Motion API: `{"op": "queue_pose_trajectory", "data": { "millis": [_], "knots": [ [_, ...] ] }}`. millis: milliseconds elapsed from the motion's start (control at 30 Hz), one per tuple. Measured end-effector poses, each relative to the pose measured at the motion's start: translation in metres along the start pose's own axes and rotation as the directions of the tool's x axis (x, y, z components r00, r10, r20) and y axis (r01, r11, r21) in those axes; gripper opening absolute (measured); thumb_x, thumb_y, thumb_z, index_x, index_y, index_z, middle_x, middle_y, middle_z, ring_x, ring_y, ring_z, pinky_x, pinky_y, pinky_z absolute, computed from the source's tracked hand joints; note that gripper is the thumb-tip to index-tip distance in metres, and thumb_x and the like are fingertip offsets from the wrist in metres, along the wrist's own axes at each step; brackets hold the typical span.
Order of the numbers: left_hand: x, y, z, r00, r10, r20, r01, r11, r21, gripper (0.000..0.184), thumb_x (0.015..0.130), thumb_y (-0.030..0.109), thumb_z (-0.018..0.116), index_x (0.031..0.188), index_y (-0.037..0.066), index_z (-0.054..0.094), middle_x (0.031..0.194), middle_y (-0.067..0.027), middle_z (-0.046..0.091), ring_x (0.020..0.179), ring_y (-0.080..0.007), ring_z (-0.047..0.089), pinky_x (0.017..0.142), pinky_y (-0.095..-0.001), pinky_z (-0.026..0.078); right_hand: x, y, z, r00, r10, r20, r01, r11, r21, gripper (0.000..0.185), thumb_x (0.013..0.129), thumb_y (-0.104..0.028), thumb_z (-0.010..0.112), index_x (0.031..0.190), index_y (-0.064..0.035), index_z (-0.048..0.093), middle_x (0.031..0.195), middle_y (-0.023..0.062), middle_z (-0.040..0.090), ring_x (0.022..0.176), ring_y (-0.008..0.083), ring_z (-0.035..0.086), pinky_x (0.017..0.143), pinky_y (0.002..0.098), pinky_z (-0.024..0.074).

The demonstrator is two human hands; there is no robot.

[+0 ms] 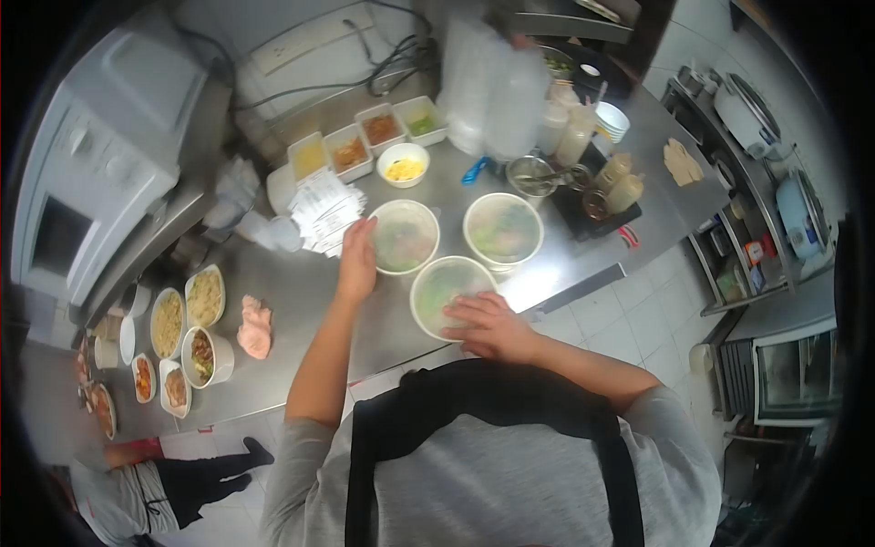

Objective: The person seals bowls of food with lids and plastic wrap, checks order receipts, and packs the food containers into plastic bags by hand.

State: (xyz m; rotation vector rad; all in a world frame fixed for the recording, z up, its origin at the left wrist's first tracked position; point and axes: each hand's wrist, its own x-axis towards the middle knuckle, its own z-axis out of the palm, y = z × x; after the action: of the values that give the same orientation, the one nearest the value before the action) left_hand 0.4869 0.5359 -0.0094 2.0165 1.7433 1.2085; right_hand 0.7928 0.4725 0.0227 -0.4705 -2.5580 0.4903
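Note:
Three round bowls with translucent lids stand close together on the steel counter. My left hand (358, 259) is at the left rim of the left bowl (406, 237), its fingers stretched along the edge. Spread over the lid of the front bowl (437, 290) is my right hand (488, 326), near its right front side. The right bowl (503, 230) is untouched. Greenish food shows dimly through the lids. Behind my left hand lie printed paper slips (326, 211), and a small bowl of yellow food (403, 165) stands behind the left bowl.
Ingredient trays (379, 129) line the wall. Squeeze bottles (623, 190) and a metal bowl (533, 177) stand at right. Food containers (169, 323) and a pink cloth (255, 326) sit at left. Another person (128, 492) is at lower left.

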Motion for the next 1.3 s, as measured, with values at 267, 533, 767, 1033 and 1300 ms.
{"op": "queue_pose_trajectory", "data": {
  "millis": [267,533,767,1033,1300],
  "knots": [
    [0.06,-0.003,0.009,0.996,0.063,-0.06,-0.048,0.975,0.218,0.037,0.079,-0.003,0.05,0.115,0.007,0.057,0.123,-0.0191,0.047,0.114,-0.0366,0.045,0.098,-0.0403,0.037,0.043,0.011,0.016,0.978,-0.202,-0.051,0.203,0.979,0.014,0.044,0.074,-0.027,0.069,0.116,-0.0179,0.059,0.132,0.011,0.046,0.125,0.0305,0.039,0.101,0.0454,0.0299],
    [-0.001,0.069,-0.074,0.921,0.061,-0.385,0.062,0.952,0.299,0.034,0.082,0.005,0.056,0.116,0.005,0.056,0.132,-0.0159,0.041,0.123,-0.0322,0.039,0.102,-0.0405,0.03,0.004,0.076,-0.228,0.702,0.063,-0.709,-0.353,0.896,-0.269,0.022,0.076,-0.004,0.063,0.098,-0.0065,0.065,0.102,0.0091,0.063,0.104,0.0259,0.056,0.087,0.0357,0.0448],
    [-0.032,0.152,-0.045,0.894,-0.126,-0.429,0.082,0.989,-0.119,0.034,0.086,0.007,0.052,0.119,-0.001,0.05,0.129,-0.016,0.044,0.121,-0.0271,0.043,0.101,-0.0387,0.033,-0.126,0.34,-0.283,0.367,0.679,-0.636,-0.72,0.64,0.268,0.019,0.083,-0.022,0.061,0.092,-0.0068,0.068,0.087,0.0127,0.067,0.077,0.0223,0.064,0.072,0.0321,0.0487],
    [0.05,0.356,0.159,0.781,0.127,0.612,0.523,0.402,-0.751,0.041,0.091,0.019,0.052,0.128,0.002,0.043,0.13,-0.0136,0.047,0.12,-0.0243,0.047,0.101,-0.0394,0.036,-0.136,0.445,-0.224,0.352,0.923,-0.154,-0.67,0.364,0.647,0.04,0.078,-0.011,0.066,0.113,0.0044,0.054,0.085,0.0113,0.066,0.075,0.0182,0.063,0.07,0.0299,0.0483],
    [0.133,0.377,0.439,0.6,-0.49,0.632,0.677,-0.11,-0.728,0.053,0.093,0.039,0.048,0.131,0.002,0.04,0.133,-0.0108,0.038,0.12,-0.0252,0.04,0.096,-0.0404,0.039,-0.164,0.391,-0.257,0.55,0.776,-0.309,-0.329,0.541,0.774,0.057,0.076,-0.002,0.066,0.126,0.0033,0.04,0.078,0.0108,0.066,0.073,0.0156,0.064,0.068,0.0279,0.0496]
  ]
}}
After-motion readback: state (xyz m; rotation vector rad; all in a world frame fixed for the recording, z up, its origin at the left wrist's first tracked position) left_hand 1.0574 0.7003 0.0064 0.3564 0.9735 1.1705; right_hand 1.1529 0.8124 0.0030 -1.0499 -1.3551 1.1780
